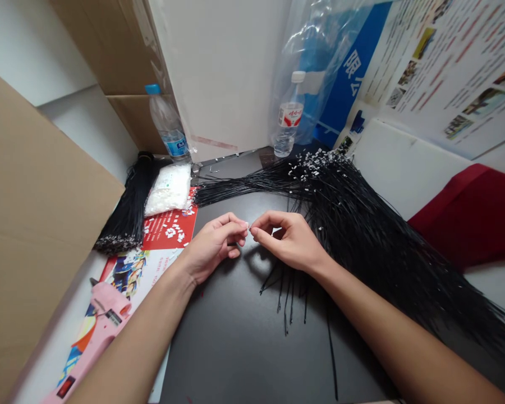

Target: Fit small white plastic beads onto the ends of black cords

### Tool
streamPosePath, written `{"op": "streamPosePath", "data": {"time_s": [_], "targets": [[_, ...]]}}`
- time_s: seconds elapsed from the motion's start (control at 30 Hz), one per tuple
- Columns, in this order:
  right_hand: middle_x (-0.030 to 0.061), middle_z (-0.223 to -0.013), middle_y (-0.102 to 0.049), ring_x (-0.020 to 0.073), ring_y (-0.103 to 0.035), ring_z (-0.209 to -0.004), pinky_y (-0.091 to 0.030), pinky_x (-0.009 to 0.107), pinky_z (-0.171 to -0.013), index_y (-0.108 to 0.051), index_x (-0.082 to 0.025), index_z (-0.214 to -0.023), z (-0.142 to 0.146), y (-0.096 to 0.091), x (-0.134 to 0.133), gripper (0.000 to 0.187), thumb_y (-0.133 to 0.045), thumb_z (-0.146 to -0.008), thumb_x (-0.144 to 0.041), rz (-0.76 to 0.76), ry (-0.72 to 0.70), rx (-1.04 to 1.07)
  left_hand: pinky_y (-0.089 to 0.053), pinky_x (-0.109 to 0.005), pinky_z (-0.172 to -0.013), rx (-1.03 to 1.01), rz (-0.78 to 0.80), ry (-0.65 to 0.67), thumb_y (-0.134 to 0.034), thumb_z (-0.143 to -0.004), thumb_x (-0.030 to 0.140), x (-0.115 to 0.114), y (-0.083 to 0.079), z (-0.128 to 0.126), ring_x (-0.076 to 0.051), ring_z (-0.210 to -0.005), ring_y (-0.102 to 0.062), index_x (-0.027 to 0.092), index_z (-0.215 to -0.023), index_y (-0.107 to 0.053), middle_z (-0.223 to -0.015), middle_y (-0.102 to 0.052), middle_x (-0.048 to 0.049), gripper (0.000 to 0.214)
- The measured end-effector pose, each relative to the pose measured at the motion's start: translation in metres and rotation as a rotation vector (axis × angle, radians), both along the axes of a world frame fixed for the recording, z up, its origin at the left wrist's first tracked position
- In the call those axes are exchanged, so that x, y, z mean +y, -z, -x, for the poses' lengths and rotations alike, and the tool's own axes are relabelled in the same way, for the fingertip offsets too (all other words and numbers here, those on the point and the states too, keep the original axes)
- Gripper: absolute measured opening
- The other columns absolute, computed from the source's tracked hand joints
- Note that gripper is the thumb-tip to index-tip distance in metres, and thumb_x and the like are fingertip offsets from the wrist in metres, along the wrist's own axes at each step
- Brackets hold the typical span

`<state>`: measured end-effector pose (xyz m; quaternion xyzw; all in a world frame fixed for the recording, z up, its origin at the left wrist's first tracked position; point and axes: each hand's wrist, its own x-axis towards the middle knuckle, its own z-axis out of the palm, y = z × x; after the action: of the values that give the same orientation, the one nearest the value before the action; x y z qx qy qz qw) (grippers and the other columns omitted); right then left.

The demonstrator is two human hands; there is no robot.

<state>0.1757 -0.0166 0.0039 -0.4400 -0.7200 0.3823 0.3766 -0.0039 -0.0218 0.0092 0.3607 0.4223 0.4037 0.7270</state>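
"How's the grip?"

"The left hand (219,244) pinches a tiny white plastic piece (247,225); just beside it, the right hand (297,238) has thumb and forefinger together, contents unclear. Forearms (138,325) come from seven and four o'clock."

"Beyond?"

"Thin black wires (362,241) heap at three. At one, a blue printed panel (349,92) shows '限'; toward twelve, a clear plastic bottle (284,136) has an illegible label (290,114)."

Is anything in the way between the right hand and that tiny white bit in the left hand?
Nothing visible is. The right hand has its fingertips right beside the white bit in the left hand. The black strings lie on the table, not between the hands.
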Motion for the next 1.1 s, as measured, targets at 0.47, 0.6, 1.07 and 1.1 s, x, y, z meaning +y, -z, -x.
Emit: {"op": "streamPosePath", "data": {"time_s": [0.47, 0.6, 1.07, 1.1], "targets": [[0.0015, -0.069, -0.068, 0.0092, -0.057, -0.059, -0.038, 0.019, -0.049, -0.071, -0.014, -0.078, 0.0004, -0.0005, 0.0005, 0.018, -0.064, -0.084, -0.03, 0.012, -0.001, 0.007, -0.031, -0.015, -0.044, -0.014, 0.004, 0.005, -0.077, -0.071, 0.023, -0.0008, -0.0015, -0.0021, -0.007, -0.055, -0.046, 0.017, -0.068, -0.056, -0.065, -0.056, 0.0017, 0.022], [0.0013, -0.068, -0.068, 0.0088, -0.056, -0.059, -0.039, 0.019, -0.051, -0.071, -0.014, -0.078, 0.0001, 0.0001, 0.0009, 0.019, -0.064, -0.084, -0.03, 0.011, 0.007, 0.005, -0.03, -0.015, -0.044, -0.002, -0.009, 0.015, -0.077, -0.072, 0.023, -0.0009, -0.0008, -0.0016, -0.006, -0.054, -0.044, 0.017, -0.067, -0.056, -0.063, -0.055, 0.0018, 0.022], [0.0001, -0.061, -0.064, 0.0084, -0.053, -0.055, -0.039, 0.019, -0.051, -0.066, -0.014, -0.068, 0.0047, -0.0037, -0.0036, 0.017, -0.062, -0.081, -0.025, -0.026, 0.109, -0.036, -0.028, -0.018, -0.046, 0.247, -0.229, -0.079, -0.079, -0.07, 0.034, -0.0032, 0.0005, -0.0092, -0.006, -0.051, -0.038, 0.015, -0.069, -0.061, -0.06, -0.052, 0.0045, 0.026], [0.0001, -0.061, -0.064, 0.0085, -0.054, -0.055, -0.039, 0.019, -0.051, -0.066, -0.014, -0.069, 0.0052, -0.003, -0.004, 0.017, -0.062, -0.081, -0.025, -0.042, 0.109, -0.022, -0.027, -0.018, -0.046, 0.25, -0.24, -0.09, -0.079, -0.07, 0.034, -0.0036, 0.0005, -0.0095, -0.006, -0.051, -0.038, 0.015, -0.069, -0.061, -0.059, -0.051, 0.0049, 0.026]]}}
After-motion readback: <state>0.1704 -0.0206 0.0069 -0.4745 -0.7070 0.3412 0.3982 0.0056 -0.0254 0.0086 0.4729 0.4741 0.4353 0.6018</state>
